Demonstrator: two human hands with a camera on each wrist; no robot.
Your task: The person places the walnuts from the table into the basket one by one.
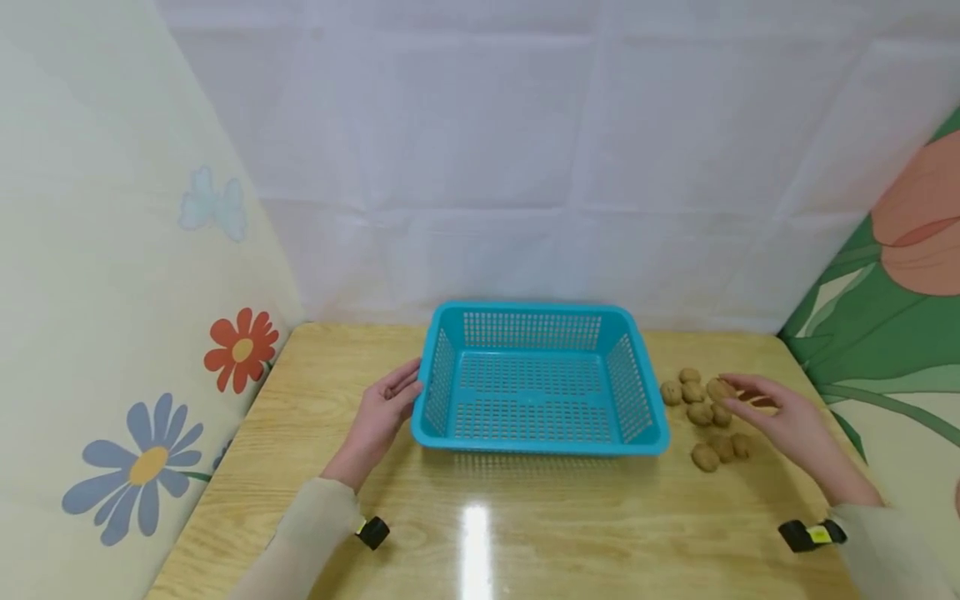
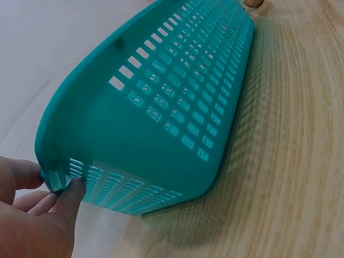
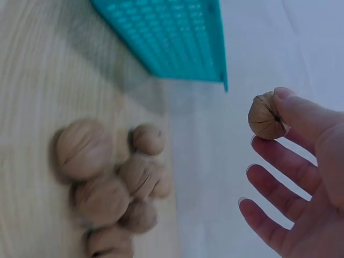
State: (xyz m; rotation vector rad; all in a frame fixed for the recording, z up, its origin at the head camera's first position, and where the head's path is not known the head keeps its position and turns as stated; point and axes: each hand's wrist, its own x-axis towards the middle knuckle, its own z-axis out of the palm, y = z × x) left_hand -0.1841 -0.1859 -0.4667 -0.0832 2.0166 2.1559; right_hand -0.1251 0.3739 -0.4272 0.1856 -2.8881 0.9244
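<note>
Here, your right grip [image 1: 787, 422] pinches a walnut [image 3: 265, 117] near the other walnuts [image 1: 701, 413] while your left grip [image 1: 378, 418] holds the blue basket [image 1: 540, 447] by its rim

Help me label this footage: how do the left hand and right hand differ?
The left hand holds the blue basket; the right hand pinches a walnut. The left hand is at the basket's left end, the right hand near loose walnuts. Both are bare and come from pale sleeves.
</note>
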